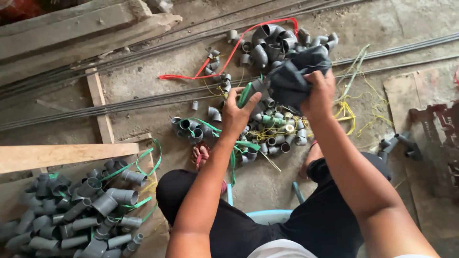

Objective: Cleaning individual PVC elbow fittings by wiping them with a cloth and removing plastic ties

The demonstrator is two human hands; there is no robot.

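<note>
We are gripping a dark bag [294, 76] with our right hand [319, 93] closed on its right side, our left hand [237, 112] clamping a green strap [245, 94] just left of it.

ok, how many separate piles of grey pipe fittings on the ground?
2. One pile lies lower left beside a plank; the other pile spreads across the centre, under both hands, around a dark bag. More fittings may be hidden beneath it.
</note>
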